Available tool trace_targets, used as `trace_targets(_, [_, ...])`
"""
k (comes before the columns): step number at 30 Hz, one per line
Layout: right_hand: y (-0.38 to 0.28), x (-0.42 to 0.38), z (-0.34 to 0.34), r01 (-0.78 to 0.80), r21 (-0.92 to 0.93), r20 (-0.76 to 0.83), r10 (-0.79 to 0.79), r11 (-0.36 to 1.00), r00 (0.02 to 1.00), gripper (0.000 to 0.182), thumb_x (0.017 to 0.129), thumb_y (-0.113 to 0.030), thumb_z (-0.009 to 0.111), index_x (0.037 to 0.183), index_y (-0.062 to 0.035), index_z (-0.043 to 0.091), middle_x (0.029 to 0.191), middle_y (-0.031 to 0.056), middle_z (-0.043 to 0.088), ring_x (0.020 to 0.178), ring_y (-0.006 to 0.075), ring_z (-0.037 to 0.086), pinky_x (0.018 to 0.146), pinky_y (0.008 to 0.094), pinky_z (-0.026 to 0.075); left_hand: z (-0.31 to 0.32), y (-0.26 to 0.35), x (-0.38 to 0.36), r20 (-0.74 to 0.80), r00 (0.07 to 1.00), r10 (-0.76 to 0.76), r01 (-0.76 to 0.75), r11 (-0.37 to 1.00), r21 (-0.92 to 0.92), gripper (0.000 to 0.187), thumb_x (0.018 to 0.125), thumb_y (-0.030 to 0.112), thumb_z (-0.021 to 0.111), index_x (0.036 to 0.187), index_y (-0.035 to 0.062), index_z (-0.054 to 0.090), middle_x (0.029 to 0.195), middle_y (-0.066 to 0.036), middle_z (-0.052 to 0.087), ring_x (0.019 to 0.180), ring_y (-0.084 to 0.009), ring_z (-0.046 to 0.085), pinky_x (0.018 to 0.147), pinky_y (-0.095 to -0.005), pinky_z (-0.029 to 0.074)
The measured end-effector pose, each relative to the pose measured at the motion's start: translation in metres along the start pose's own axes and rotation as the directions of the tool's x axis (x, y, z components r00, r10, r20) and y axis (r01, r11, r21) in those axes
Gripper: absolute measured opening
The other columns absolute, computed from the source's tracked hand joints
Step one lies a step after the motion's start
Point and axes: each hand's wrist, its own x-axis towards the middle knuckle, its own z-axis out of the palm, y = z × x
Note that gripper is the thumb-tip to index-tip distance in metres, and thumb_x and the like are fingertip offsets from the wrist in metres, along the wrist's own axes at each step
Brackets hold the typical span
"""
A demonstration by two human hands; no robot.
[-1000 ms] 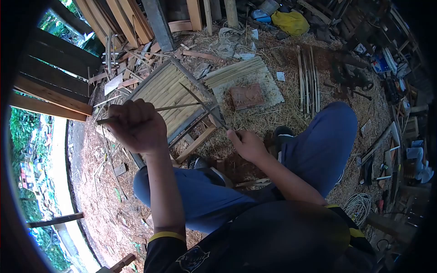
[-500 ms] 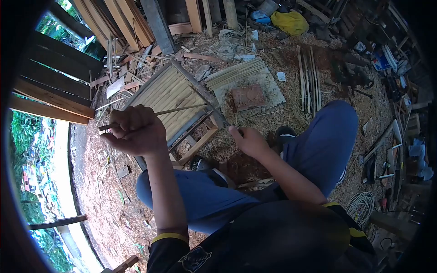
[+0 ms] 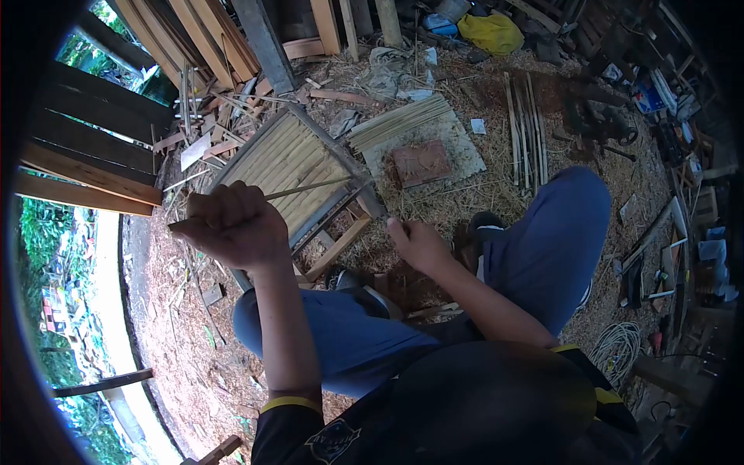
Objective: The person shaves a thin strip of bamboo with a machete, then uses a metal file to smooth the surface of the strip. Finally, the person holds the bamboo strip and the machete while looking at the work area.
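Note:
My left hand (image 3: 236, 225) is raised at the left of the view, its fingers wrapped round a thin bamboo strip (image 3: 308, 187). The strip runs rightward over a framed panel of bamboo slats (image 3: 283, 167), and its far end lies by the frame's right corner. Beside that corner, my right hand (image 3: 418, 244) is closed, with the thumb on top; what it grips, if anything, is too small to make out. The panel leans at a slant in front of my legs.
Behind the panel, a reddish block (image 3: 422, 163) rests on a light board (image 3: 469, 159) beside a bundle of thin strips (image 3: 403, 124). Long sticks (image 3: 527, 132) lie farther right. Boards (image 3: 225, 46) lean at the back left. A coiled cord (image 3: 616, 349) is at the lower right.
My left hand has turned slightly, and less of the strip's near end shows below the fingers. My right hand has shifted a little downward.

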Motion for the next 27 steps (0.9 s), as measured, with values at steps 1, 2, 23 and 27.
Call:
trace_targets(1, [0.005, 0.003, 0.003, -0.027, 0.015, -0.023, 0.028, 1.0, 0.999, 0.07, 0.1, -0.06, 0.046, 0.084, 0.0034, 0.07, 0.078, 0.0274, 0.068, 0.082, 0.0477, 0.067, 0.076, 0.0543, 0.052, 0.0, 0.001, -0.001, 0.002, 1.0, -0.009, 0.009, 1.0, -0.007, 0.056, 0.104, 0.061, 0.045, 0.07, 0.0173, 0.033, 0.058, 0.007, 0.021, 0.051, -0.0067, 0.017, 0.046, -0.0269, 0.015])
trace_targets(2, [0.011, 0.005, 0.005, -0.028, 0.003, -0.018, 0.028, 1.0, 0.999, 0.069, 0.1, -0.06, 0.046, 0.085, 0.0029, 0.071, 0.077, 0.0268, 0.068, 0.081, 0.0471, 0.068, 0.076, 0.0533, 0.052, 0.0, 0.002, -0.001, 0.008, 1.0, -0.018, 0.018, 1.0, -0.018, 0.056, 0.104, 0.061, 0.045, 0.07, 0.0173, 0.034, 0.058, 0.007, 0.021, 0.051, -0.0067, 0.018, 0.046, -0.0273, 0.016])
trace_targets(23, [-0.007, 0.004, -0.011, 0.051, -0.01, 0.055, -0.05, 0.999, 0.997, 0.071, 0.101, -0.062, 0.044, 0.092, 0.0022, 0.072, 0.075, 0.0245, 0.067, 0.077, 0.0425, 0.068, 0.073, 0.0484, 0.052, -0.015, 0.014, 0.012, 0.185, 0.974, -0.129, 0.15, 0.983, -0.108, 0.062, 0.097, 0.067, 0.044, 0.063, 0.018, 0.027, 0.052, 0.004, 0.019, 0.049, -0.0113, 0.014, 0.05, -0.032, 0.013])
trace_targets(27, [-0.014, 0.002, -0.016, 0.089, 0.049, 0.056, -0.092, 0.995, 0.994, 0.068, 0.101, -0.061, 0.046, 0.094, 0.0015, 0.071, 0.073, 0.022, 0.066, 0.072, 0.0395, 0.067, 0.071, 0.0459, 0.051, -0.012, 0.012, 0.013, 0.282, 0.954, -0.105, 0.128, 0.99, -0.065, 0.066, 0.099, 0.072, 0.038, 0.063, 0.0179, 0.025, 0.053, 0.005, 0.017, 0.049, -0.0109, 0.013, 0.05, -0.0316, 0.013])
